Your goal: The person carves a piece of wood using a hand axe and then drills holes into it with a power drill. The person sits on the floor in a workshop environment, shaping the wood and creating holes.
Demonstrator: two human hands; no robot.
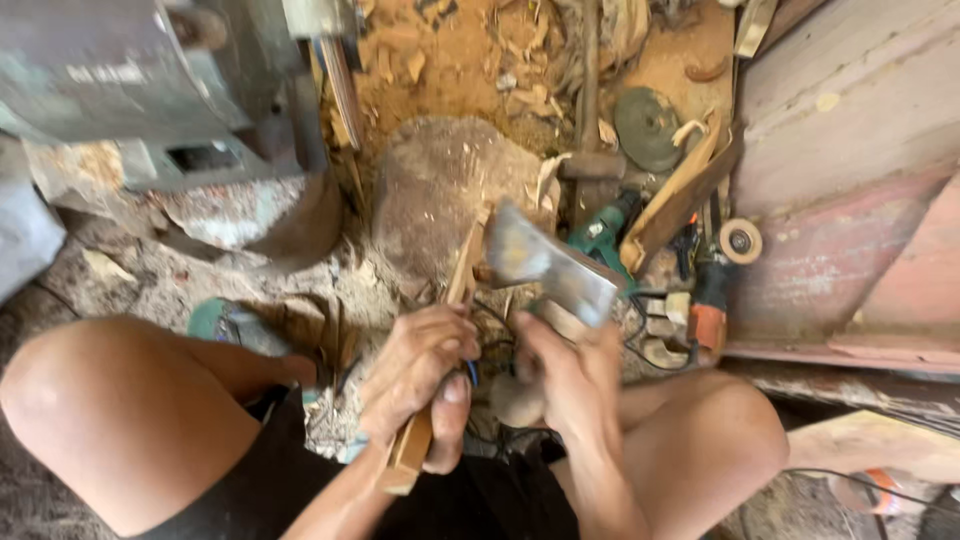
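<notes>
My left hand grips a long narrow wooden stick, held upright with its top end resting near a rough wooden chopping block. My right hand holds the handle of a hatchet with a broad grey metal blade. The blade is blurred and sits just right of the stick's upper part, close to it. I am seated low with both bare knees spread to either side of my hands.
A large grey machine stands at upper left. Sawdust and wood chips cover the ground. A green power drill, an angle grinder, a grinding disc and wood offcuts lie right of the block. Reddish planks lean at right.
</notes>
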